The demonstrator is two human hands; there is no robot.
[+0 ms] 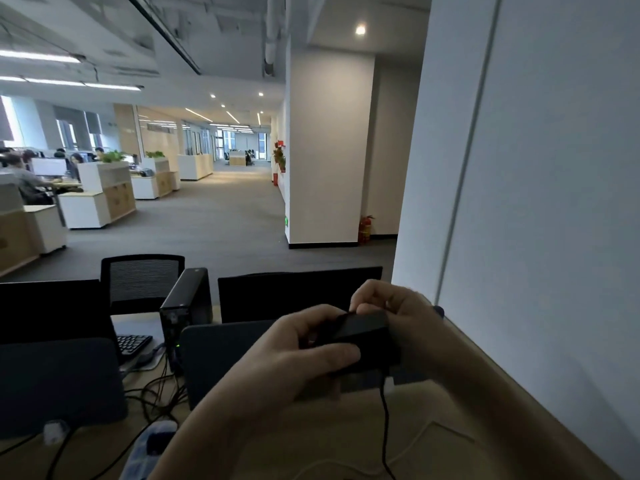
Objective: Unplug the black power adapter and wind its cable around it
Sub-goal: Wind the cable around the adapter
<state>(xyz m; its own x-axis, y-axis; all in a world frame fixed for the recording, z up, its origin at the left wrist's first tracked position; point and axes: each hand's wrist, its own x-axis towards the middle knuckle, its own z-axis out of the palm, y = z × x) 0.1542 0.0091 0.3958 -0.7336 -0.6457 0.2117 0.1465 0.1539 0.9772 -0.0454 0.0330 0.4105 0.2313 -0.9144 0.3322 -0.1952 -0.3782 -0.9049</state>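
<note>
The black power adapter [367, 336] is a boxy brick held up in front of me, above the desk. My left hand [298, 355] grips its left side, thumb lying across the front. My right hand [391, 303] pinches at the adapter's top edge from the right, where a bit of black cable shows between the fingers. The black cable [383, 424] hangs from the adapter's underside down toward the desk and runs off the bottom of the view. The plug end is not visible.
A wooden desk [311, 438] lies below, with dark partition panels [221, 355], a white power strip [149, 445], tangled cables [156, 396], a small black computer tower [185, 306], a keyboard [133, 342], monitors and a chair. A white wall [536, 237] stands close on the right.
</note>
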